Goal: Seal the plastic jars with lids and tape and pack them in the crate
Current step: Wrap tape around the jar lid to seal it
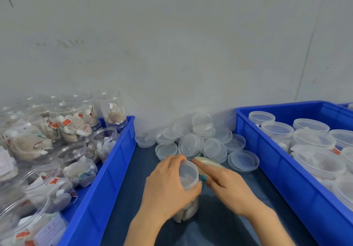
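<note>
At six o'clock the left hand (166, 186) clamps a lidded jar (188, 210); the right hand (225, 186) touches its rim, grip unclear; loose lids (191, 144) at twelve, crate (267, 159) at three

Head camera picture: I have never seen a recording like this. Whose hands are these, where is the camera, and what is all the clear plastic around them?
There is no machine here: these are a person's two bare hands, filmed by a wide-angle camera worn on the head, looking forward and down. The left hand grips a clear plastic jar with a translucent lid, which stands on the dark blue cloth surface. The right hand touches the lid's rim with thumb and forefinger. A pale yellowish roll of tape shows just behind it, but I cannot tell whether the hand holds it. Further back lies a heap of loose clear round lids. The blue plastic crate on the left holds filled jars without lids. The blue plastic crate on the right holds jars with lids on.
</note>
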Action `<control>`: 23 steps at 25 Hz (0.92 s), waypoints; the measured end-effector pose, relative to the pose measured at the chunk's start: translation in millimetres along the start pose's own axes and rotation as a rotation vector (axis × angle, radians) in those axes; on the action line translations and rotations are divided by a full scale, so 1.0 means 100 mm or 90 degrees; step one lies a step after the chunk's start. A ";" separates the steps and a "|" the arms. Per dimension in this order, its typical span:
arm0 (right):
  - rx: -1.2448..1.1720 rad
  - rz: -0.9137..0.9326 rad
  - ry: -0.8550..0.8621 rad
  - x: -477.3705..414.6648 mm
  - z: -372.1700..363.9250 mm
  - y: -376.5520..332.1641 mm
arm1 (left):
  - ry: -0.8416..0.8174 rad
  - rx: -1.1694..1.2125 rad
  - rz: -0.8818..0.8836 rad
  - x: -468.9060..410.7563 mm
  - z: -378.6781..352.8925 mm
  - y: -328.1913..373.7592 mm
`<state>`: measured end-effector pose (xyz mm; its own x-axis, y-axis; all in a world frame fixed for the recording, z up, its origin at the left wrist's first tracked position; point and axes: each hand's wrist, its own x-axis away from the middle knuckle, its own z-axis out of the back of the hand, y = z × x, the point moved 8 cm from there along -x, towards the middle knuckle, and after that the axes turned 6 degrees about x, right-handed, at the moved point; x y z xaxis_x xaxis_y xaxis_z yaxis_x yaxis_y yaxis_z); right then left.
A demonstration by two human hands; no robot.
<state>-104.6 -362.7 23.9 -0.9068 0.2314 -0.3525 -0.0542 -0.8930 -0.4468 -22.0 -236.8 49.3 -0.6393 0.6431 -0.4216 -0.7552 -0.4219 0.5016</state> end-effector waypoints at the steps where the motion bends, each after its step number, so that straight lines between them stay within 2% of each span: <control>1: 0.004 0.005 0.019 0.01 0.00 -0.01 | -0.002 0.002 -0.010 0.00 -0.01 0.02; 4: -0.026 0.010 0.044 0.02 -0.04 -0.01 | 0.007 0.013 -0.025 -0.02 -0.02 0.06; 14: 0.193 -0.076 0.173 -0.09 -0.07 -0.06 | 0.018 -0.001 -0.024 -0.03 0.02 0.13; 16: 0.275 -0.168 0.212 -0.13 0.04 0.07 | 0.003 -0.001 -0.053 0.04 -0.03 0.22; 18: 0.271 -0.246 0.235 -0.19 0.29 0.31 | -0.001 0.029 -0.061 0.19 -0.05 0.27; 19: 0.222 -0.202 0.248 -0.23 0.38 0.30 | 0.002 0.046 -0.042 0.21 -0.02 0.23; 20: 0.179 -0.105 0.245 -0.29 0.41 0.19 | 0.007 0.059 -0.029 0.20 0.01 0.19; 22: 0.159 0.055 0.169 -0.33 0.32 -0.19 | -0.004 0.050 -0.029 0.17 0.04 0.18; 23: 0.140 0.075 0.147 -0.32 0.26 -0.23 | -0.010 0.040 -0.033 0.15 0.06 0.21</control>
<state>-84.9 -359.4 67.3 -0.7951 0.1809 -0.5789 -0.0667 -0.9748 -0.2131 -46.0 -232.0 58.1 -0.5972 0.6733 -0.4360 -0.7760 -0.3474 0.5265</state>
